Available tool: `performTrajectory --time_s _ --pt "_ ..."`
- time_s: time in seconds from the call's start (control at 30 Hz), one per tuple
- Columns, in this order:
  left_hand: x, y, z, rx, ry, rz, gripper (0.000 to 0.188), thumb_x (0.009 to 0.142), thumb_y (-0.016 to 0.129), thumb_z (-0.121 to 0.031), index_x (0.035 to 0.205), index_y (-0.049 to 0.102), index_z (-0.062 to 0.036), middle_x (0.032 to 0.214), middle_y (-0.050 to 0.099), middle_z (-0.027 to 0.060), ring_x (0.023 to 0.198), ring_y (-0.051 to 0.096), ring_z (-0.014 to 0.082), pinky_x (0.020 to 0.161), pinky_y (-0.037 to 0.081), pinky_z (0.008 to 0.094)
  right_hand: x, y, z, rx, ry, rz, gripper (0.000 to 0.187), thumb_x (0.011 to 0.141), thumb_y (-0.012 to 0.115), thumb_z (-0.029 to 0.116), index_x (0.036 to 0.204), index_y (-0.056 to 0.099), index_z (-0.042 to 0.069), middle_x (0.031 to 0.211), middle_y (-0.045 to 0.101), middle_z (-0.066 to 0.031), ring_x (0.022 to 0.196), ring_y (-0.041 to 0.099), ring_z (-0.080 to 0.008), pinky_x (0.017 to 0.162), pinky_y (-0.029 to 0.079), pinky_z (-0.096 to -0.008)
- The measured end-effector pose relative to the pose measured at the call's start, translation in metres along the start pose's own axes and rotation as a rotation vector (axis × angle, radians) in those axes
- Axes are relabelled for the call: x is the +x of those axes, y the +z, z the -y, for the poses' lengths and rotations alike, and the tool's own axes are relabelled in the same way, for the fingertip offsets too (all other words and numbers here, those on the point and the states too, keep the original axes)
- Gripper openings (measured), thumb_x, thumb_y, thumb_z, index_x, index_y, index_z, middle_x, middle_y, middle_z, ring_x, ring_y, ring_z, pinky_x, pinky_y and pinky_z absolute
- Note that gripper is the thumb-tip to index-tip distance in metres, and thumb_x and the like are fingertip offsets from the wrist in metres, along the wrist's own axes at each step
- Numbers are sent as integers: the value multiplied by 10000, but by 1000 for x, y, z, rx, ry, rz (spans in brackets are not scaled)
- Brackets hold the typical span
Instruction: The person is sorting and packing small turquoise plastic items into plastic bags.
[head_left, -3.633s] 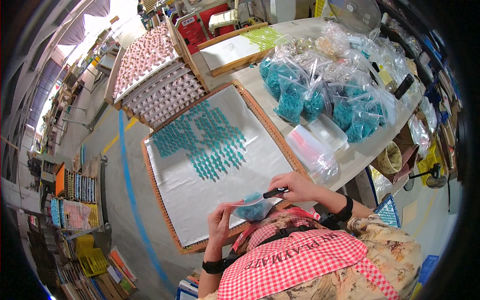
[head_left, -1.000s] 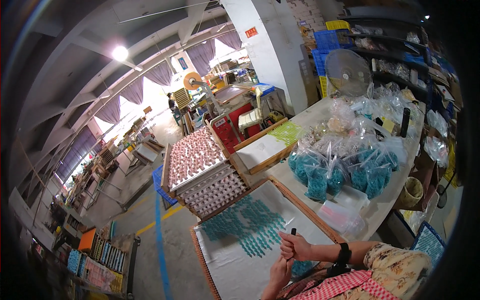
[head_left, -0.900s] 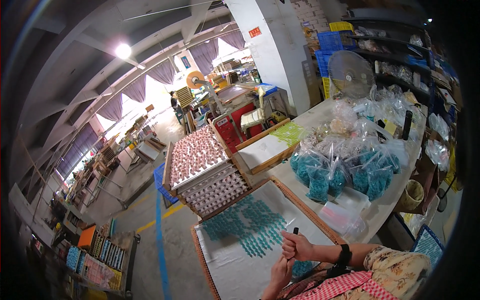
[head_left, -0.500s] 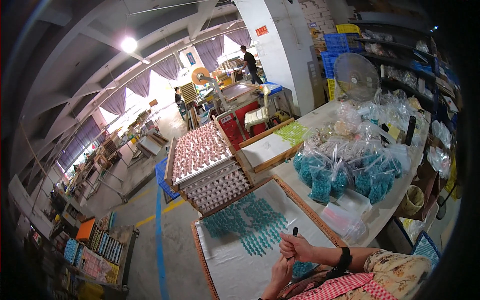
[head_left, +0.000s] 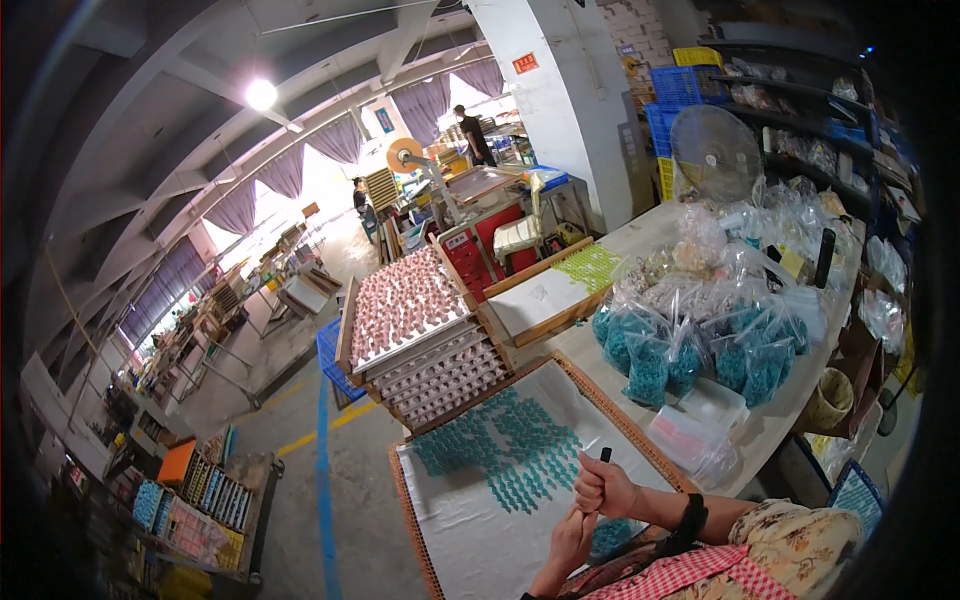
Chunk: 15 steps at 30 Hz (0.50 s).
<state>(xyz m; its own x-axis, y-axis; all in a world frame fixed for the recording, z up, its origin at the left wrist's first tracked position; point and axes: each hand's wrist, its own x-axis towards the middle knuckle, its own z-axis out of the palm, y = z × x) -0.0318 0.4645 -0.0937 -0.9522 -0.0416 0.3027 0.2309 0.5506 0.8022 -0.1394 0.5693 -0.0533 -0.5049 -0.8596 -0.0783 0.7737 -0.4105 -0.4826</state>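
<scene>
My right hand [head_left: 604, 488] is closed round a slim tool with a black handle [head_left: 606, 454], whose end pokes up above the fist. Its lower part is hidden in my hands, so its kind does not show. Right below, my left hand [head_left: 571, 538] is closed with its fingertips against the right hand; what it grips is hidden. Both hands are over a white-lined tray with a wooden rim [head_left: 404, 510]. Small teal pieces [head_left: 530, 455] lie in rows on its far half. More loose teal pieces [head_left: 612, 538] are heaped beside my hands, partly covered by my arm.
Stacked trays of pink pieces [head_left: 405, 310] stand beyond the tray. A tray with green pieces [head_left: 590, 268] lies further right. Bags of teal pieces [head_left: 648, 368] and clear plastic boxes [head_left: 712, 408] crowd the table at right, before a fan [head_left: 715, 155]. Two people are far off.
Both hands have shifted slightly right and up in the picture, still together round the tool. The whole view has moved a little, and the far standing person has turned and moved left.
</scene>
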Motion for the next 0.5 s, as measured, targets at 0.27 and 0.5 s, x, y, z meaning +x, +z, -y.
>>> performTrajectory --time_s 0.27,0.5 --pt "4 -3 -8 -78 16 -23 249 967 422 -195 993 543 21 870 553 224 797 556 421 682 444 434 1 -3 5 -65 -1 153 574 1013 302 455 533 295 141 485 228 18 425 169 -124 448 214 -283" --pt "1 -4 -2 -125 -24 68 264 959 412 -172 1088 520 32 1055 550 260 964 537 453 797 453 442 0 -7 7 -64 13 300 569 1019 308 428 534 298 131 488 241 15 419 208 -124 445 231 -277"
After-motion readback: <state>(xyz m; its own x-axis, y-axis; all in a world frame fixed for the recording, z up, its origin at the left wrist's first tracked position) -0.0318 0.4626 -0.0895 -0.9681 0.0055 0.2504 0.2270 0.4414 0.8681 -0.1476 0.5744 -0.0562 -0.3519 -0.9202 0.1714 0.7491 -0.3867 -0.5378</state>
